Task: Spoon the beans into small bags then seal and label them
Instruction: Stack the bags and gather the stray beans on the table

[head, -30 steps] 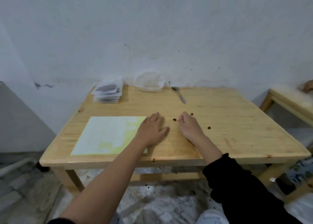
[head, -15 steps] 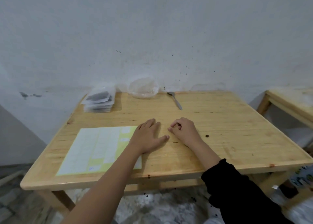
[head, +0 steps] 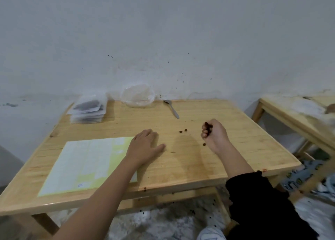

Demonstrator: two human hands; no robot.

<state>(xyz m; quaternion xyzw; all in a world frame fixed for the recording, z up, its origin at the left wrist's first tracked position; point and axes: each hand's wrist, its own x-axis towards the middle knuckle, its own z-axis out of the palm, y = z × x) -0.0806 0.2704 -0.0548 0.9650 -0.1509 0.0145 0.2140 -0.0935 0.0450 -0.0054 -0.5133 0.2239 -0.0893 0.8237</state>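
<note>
My right hand (head: 214,133) is lifted just off the wooden table (head: 199,167), its fingers curled around several dark beans. Two loose beans (head: 183,130) lie left of it and another bean (head: 204,144) sits by its heel. My left hand (head: 145,147) rests flat on the table, fingers spread, its wrist over the corner of a yellow-edged label sheet (head: 87,163). At the back stand a stack of small filled bags (head: 88,111), a clear plastic bowl (head: 137,95) and a metal spoon (head: 171,108).
A white wall rises directly behind the table. A second wooden table (head: 293,116) stands at the right. Spilled beans are scattered on the marble floor (head: 163,221) under the table's front edge.
My right hand has moved right and turned up, closing on picked-up beans. Two beans it covered are exposed. The left hand stays flat.
</note>
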